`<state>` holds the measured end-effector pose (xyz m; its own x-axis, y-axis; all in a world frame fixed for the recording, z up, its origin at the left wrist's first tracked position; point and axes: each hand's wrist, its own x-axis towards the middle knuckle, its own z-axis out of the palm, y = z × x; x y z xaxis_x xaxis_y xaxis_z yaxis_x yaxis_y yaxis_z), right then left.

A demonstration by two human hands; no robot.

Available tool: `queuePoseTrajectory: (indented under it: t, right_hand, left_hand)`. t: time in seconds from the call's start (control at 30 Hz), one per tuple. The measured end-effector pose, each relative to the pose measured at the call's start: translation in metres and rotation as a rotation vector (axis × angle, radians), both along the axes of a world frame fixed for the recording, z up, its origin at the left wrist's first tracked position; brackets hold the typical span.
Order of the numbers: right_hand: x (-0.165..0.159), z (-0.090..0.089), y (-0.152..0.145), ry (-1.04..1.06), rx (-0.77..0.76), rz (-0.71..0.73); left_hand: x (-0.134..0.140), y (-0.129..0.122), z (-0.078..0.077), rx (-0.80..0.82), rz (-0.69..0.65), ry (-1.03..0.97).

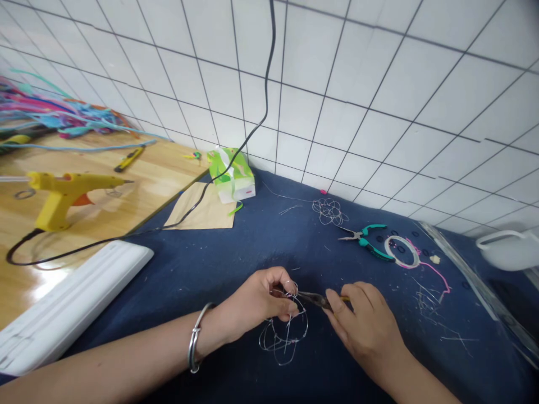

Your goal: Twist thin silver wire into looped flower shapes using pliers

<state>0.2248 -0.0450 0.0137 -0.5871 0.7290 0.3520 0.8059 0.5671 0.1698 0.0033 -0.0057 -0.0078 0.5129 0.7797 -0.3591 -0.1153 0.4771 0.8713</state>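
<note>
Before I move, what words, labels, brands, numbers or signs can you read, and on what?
No text is readable.
Green-and-white plastic tissue pack: small red mark, too small to read.
Teal-handled metal pliers: any lettering too small to tell.
Dark metal pliers in the right hand: none visible.

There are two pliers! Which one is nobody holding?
The teal-handled pliers, lying on the dark blue surface. The other pliers, with dark jaws, are in the right hand.
</note>
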Motion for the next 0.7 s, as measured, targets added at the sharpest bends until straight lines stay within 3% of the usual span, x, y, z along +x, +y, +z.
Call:
queuePoseTrajectory:
  t: [0.7]
  right_hand:
    - [-0.0007, 0.0026, 0.0006, -0.020, 0.013, 0.011]
  left_hand:
    - [-0.0009, 0.0006, 0.0024, -0.007, -0.013, -0.014]
